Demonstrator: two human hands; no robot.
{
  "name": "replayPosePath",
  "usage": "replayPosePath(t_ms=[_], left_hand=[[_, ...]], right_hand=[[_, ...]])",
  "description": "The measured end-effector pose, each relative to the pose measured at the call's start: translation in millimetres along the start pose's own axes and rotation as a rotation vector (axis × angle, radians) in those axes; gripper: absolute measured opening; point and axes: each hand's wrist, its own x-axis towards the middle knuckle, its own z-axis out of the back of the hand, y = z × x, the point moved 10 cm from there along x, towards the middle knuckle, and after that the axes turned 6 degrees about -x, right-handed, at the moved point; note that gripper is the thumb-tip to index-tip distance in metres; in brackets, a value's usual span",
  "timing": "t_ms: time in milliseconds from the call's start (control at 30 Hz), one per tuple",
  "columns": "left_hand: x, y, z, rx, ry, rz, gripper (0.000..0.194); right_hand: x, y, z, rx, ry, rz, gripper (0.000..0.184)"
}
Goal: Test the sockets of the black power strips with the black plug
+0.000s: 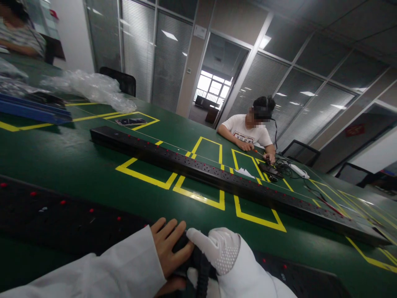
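- Two hands low in view, close together over a long black strip with red dots (74, 207), in front of the wearer on a green table (136, 198).
- On the left hand (170, 244), bare and white-sleeved: fingers slightly apart, laid over a dark part (180, 242) at the strip; cannot tell how far closed, or whether gripping or only pressing.
- On the right hand (218, 248), in a white glove with a dotted patch: one finger stretched towards the left hand's fingertips, the rest curled beside a ribbed black piece (203, 275); cannot tell whether closed on it.
- Near strip visible to both sides of the hands, middle hidden beneath them.
- Farther out, a second long black strip (214, 170), lying slantwise across yellow tape outlines (198, 196).
- Beyond its left end, a flat phone-like item (132, 121); further left, clear plastic wrap (89, 85) and a blue tray (34, 108).
- Beyond its middle, white paper (245, 172) on the table.
- Across the table, a person in a white T-shirt (248, 132), hands near dark items and cables (283, 167), with a white power strip (299, 170) close by.
- At upper left, another person (21, 37), partly cut off.
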Motion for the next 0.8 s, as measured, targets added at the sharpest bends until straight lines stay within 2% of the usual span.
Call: replayPosePath(t_ms=[200,400,500,667,800], left_hand=[[1,0,2.6,-0.008,0.022,-0.008,0.076],[4,0,0.8,0.010,0.076,0.001,0.075],[4,0,0.0,0.018,0.076,0.000,0.077],[4,0,-3.8,0.038,0.090,0.006,0.084],[4,0,-4.2,0.042,0.080,0.004,0.082]], right_hand=[[1,-1,0,0.052,-0.035,-0.040,0.061],[-7,4,12,0.104,-0.078,-0.043,0.041],[-10,5,14,0.114,-0.074,-0.040,0.037],[-8,4,11,0.108,-0.035,-0.028,0.037],[-1,1,3,0.080,0.015,-0.025,0.048]])
